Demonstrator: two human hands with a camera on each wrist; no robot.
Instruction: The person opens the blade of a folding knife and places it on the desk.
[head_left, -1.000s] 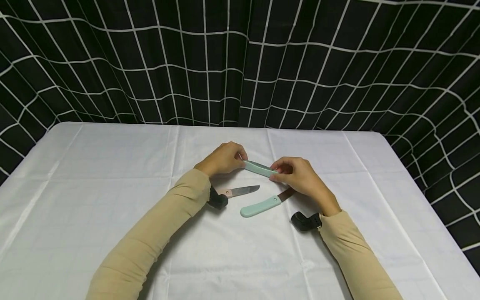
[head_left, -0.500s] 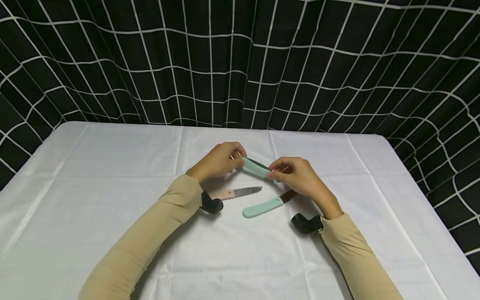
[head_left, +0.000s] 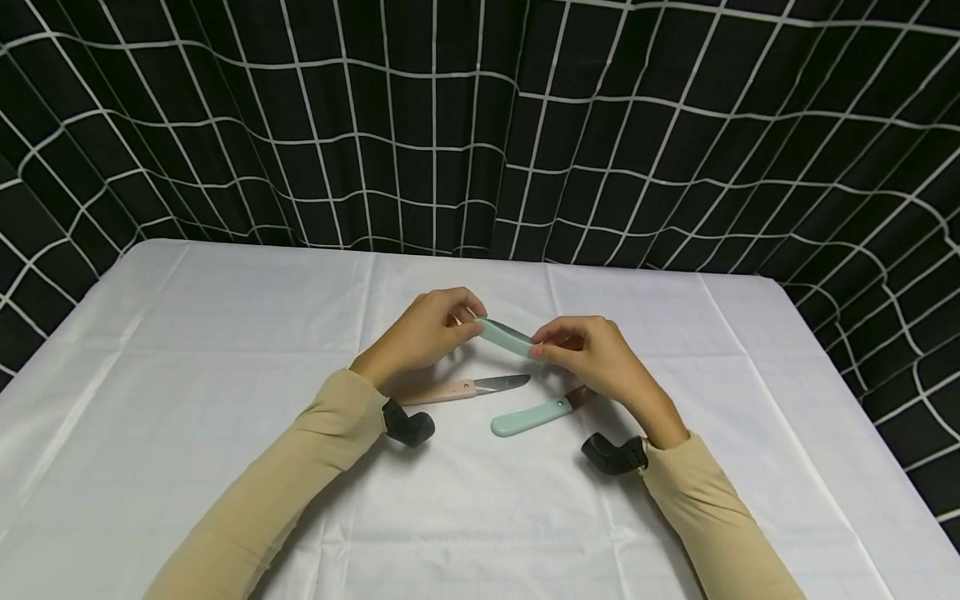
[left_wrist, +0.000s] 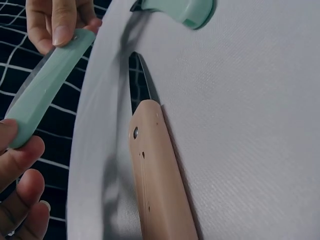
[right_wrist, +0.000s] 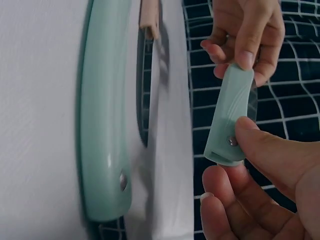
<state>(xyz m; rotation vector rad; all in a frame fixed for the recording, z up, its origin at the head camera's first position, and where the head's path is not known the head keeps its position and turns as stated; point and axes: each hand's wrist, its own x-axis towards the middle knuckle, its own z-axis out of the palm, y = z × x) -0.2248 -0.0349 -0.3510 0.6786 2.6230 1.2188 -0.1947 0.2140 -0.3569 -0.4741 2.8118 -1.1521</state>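
Above the white table, both hands hold a mint-green folding knife (head_left: 504,337) whose blade lies folded along its handle. My left hand (head_left: 427,329) pinches one end of it between thumb and fingers. At the pivot end, beside the rivet, my right hand (head_left: 596,354) pinches the handle (right_wrist: 232,115). Below them on the cloth lies a pink-handled folding knife (left_wrist: 160,175), its blade out and pointing right, partly behind my left wrist in the head view. A second mint-green folding knife (head_left: 531,418) lies nearer, blade out, the blade's far part hidden under my right hand.
A white cloth with fold creases covers the table (head_left: 465,517). Behind it and along the sides hangs a black curtain (head_left: 450,117) with a white grid. Each wrist wears a black camera mount (head_left: 613,454) close over the cloth.
My left hand and its wrist have shifted a little to the left, uncovering more of the pink handle. The held knife has moved slightly left with both hands still on it.
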